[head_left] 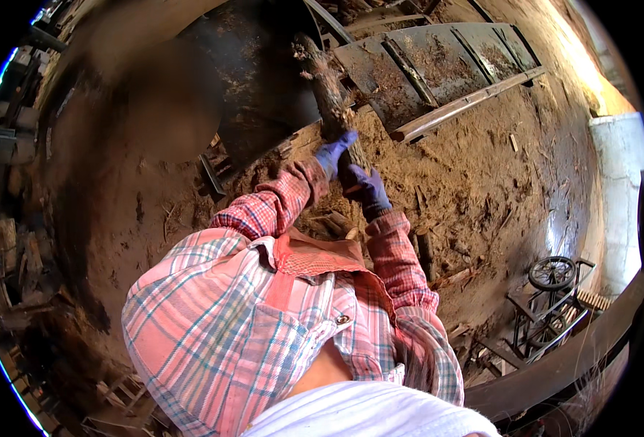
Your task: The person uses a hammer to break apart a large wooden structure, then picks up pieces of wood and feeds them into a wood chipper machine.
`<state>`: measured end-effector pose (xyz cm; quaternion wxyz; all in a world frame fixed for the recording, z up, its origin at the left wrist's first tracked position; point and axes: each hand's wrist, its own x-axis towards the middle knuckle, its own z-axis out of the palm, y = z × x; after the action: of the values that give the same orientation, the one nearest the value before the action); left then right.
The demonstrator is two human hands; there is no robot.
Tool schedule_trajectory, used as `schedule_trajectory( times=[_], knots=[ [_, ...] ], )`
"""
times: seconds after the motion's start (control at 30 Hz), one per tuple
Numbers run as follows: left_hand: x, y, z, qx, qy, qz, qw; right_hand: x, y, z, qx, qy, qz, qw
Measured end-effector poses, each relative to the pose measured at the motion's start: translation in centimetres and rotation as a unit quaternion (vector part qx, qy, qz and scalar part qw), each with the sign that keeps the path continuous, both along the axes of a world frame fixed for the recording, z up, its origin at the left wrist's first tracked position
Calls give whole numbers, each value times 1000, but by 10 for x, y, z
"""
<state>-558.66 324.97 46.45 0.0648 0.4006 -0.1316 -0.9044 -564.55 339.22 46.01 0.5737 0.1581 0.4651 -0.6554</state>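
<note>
Both gloved hands, left (334, 151) and right (365, 186), grip a rough log (327, 87) stretching away ahead of them

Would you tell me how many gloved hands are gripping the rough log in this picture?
2. The left hand, in a blue-purple glove, grips the log higher up; the right hand, in a darker glove, holds it just below. No other hands show, though some may be hidden.

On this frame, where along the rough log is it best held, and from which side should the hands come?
Best at the near end of the log, from below and either side, as the left hand and right hand do in blue gloves. The log runs away toward the metal conveyor, so only its near end is in reach, and it looks slim enough there for a closed grip.
</note>
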Motion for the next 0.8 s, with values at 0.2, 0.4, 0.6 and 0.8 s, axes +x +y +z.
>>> schedule_trajectory(
  times=[0.2, 0.4, 0.6, 0.8],
  knots=[
    [-61, 29, 38, -6, -20, 1, 1000, -69, 25, 27, -29, 17, 63, 997],
    [-92, 6, -25, -204, -276, -65, 937, -91, 5, -53, -268, -228, 16, 936],
    [-66, 14, 49, -158, -223, 7, 962, -73, 0, -15, -75, -206, -55, 974],
    [-75, -3, -26, -275, -164, 87, 943, -80, -20, -19, -372, -527, -50, 763]
  ],
)
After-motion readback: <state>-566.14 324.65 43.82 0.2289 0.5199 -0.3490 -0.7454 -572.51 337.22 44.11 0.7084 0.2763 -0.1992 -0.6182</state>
